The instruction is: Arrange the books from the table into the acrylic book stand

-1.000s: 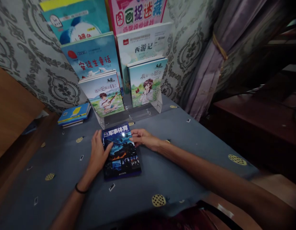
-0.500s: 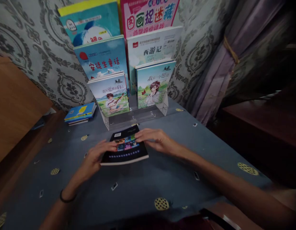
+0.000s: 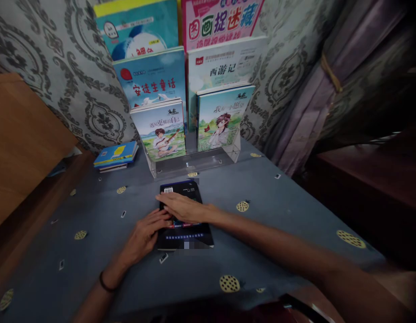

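Observation:
A black book (image 3: pixel 186 242) lies flat on the table, a barcode near its top left corner and a line of blue print along its lower part. My right hand (image 3: pixel 184 208) rests flat across the upper middle of the cover, fingers stretched toward the left edge. Beside it, my left hand (image 3: pixel 144 235) lies along the book's left side, its outstretched fingertips on the cover. The two hands are close together, and neither wraps round the book. Much of the cover's middle is hidden beneath them.
Behind the book stands a clear stepped rack (image 3: pixel 194 165) holding several upright picture books (image 3: pixel 161 134). A small stack of blue books (image 3: pixel 115 154) sits at the back left. The blue tablecloth (image 3: pixel 278 215) has pineapple prints. A purple curtain (image 3: pixel 305 103) hangs at right.
The book has turned slightly and come nearer to me. My right hand has moved left across its cover. My left hand has shifted a little nearer and to the right. The view has shifted slightly.

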`<state>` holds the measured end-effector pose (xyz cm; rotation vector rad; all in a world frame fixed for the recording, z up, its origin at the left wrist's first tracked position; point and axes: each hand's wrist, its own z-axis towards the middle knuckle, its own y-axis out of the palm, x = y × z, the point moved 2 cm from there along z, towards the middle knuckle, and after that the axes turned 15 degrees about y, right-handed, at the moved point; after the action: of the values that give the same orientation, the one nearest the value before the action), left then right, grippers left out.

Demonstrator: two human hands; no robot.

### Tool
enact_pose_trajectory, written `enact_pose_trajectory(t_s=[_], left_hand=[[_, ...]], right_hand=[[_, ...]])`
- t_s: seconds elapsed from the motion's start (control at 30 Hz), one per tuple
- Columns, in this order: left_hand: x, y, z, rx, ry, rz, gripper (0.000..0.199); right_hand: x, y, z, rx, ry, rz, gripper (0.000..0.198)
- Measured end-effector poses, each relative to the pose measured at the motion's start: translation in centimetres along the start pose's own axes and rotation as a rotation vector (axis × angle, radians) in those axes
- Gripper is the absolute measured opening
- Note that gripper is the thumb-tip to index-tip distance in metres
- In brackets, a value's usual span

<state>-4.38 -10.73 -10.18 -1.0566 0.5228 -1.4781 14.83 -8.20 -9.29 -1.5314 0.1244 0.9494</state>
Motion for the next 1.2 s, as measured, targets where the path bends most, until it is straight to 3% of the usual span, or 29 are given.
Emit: enact_pose_trajectory(t_s=[0.1, 0.2, 0.37, 0.57, 1.0, 1.2], left_hand=[[-0.2, 0.2, -0.3, 0.009, -0.015, -0.01, 0.057], [-0.4, 0.4, -0.6, 0.018, 0.001, -0.019, 0.059], [-0.6, 0.4, -0.8, 0.015, -0.016, -0.029, 0.057], [-0.3, 0.3, -0.7, 0.036, -0.03, -0.043, 0.051], [-0.7, 0.4, -1.0, 0.061, -0.051, -0.083, 0.053], [-0.7, 0.4, -1.1, 0.036, -0.001, -0.023, 0.053]], right_hand=[[1.1, 1.4, 2.4, -0.001, 0.039, -0.087, 0.045], [3.1, 0.8, 2.4, 0.064, 0.107, -0.148, 0.047], [6.4, -1.5, -0.3, 0.138, 0.245, -0.151, 0.05], [7.5, -2.4, -4.5, 0.139, 0.207, -0.052, 0.052], [1.2, -1.1, -14.6, -0.039, 0.098, -0.052, 0.057], [-2.7, 1.3, -14.3, -0.197, -0.069, -0.069, 0.052]])
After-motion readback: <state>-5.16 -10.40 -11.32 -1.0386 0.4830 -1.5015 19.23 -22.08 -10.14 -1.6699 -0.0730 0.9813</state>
